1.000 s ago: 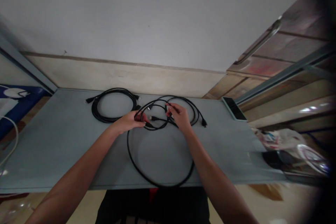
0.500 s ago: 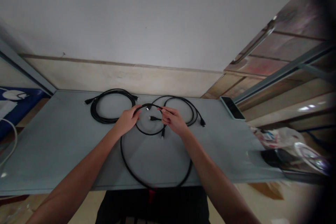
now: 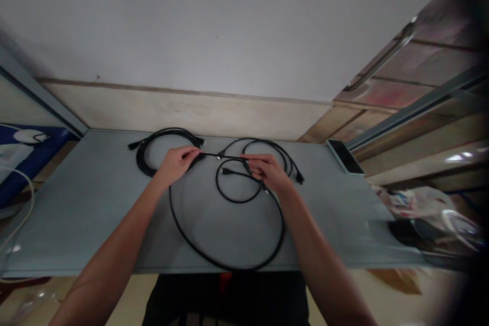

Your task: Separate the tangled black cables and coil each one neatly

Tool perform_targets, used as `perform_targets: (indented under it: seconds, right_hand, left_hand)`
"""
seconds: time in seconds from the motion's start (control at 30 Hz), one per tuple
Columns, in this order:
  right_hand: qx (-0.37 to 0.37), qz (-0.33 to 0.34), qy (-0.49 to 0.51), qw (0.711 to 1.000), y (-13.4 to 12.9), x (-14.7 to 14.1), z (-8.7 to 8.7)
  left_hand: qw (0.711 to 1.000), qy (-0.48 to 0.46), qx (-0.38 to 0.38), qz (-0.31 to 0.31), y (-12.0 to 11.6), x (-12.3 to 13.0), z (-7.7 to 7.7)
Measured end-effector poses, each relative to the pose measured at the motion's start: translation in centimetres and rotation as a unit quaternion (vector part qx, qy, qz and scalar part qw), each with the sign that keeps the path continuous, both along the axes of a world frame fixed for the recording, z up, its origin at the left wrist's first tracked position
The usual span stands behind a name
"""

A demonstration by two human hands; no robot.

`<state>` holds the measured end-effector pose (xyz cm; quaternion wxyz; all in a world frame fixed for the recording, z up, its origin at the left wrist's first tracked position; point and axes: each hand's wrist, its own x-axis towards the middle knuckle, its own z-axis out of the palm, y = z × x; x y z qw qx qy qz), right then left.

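Observation:
My left hand (image 3: 178,164) is closed in a pinch on a black cable. My right hand (image 3: 268,169) pinches the same cable (image 3: 223,156) farther right. Between the two hands the cable runs nearly straight. From the hands it drops into a wide loop that reaches the table's front edge, and a smaller loop lies below my right hand. To the left is a coiled black cable (image 3: 140,159) with plugs at its ends, partly behind my left hand. A looser coil of black cable (image 3: 281,148) lies behind my right hand, its plug (image 3: 300,178) pointing right.
The grey table (image 3: 103,198) stands against a wall. A phone (image 3: 346,157) lies at its back right corner. A dark, blurred object (image 3: 401,232) is at the right edge, near a plastic bag (image 3: 424,201). A white cord (image 3: 28,204) hangs at the left.
My hands have moved apart, and the cable between them has gone from a curve to a nearly straight line. The smaller loop has shifted right.

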<state>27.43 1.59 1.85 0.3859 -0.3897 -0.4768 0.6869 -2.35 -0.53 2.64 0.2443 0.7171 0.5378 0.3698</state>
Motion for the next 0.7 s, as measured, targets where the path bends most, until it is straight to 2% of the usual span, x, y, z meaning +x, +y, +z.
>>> perform_targets:
  seconds: [0.13, 0.23, 0.27, 0.37, 0.47, 0.63, 0.7]
  right_hand:
    - [-0.001, 0.018, -0.034, 0.999, 0.6, 2.0, 0.3]
    - [-0.001, -0.005, -0.056, 0.998, 1.2, 4.1, 0.4]
    - [-0.001, -0.021, -0.059, 0.998, 1.4, 4.8, 0.4]
    - [-0.003, -0.063, -0.074, 0.995, 2.0, 6.0, 0.3]
    - [0.003, -0.084, -0.087, 0.993, 2.2, 5.8, 0.0]
    - [0.005, -0.08, -0.073, 0.994, 1.8, 4.3, -0.2]
    - [-0.01, -0.06, -0.066, 0.996, 1.6, 4.0, -0.1]
  left_hand:
    - [0.998, 0.001, -0.024, 0.053, 0.5, -2.9, 1.1]
    - [0.986, -0.021, -0.068, 0.148, 0.5, -5.4, 1.7]
    - [0.983, -0.039, -0.088, 0.154, 0.5, -6.1, 1.8]
    - [0.981, -0.063, -0.126, 0.132, 0.6, -7.0, 1.6]
    - [0.982, -0.069, -0.13, 0.12, 0.7, -6.6, 1.1]
    - [0.98, -0.088, -0.135, 0.116, 1.0, -5.7, 0.2]
    - [0.98, -0.083, -0.142, 0.109, 1.1, -5.5, -0.1]
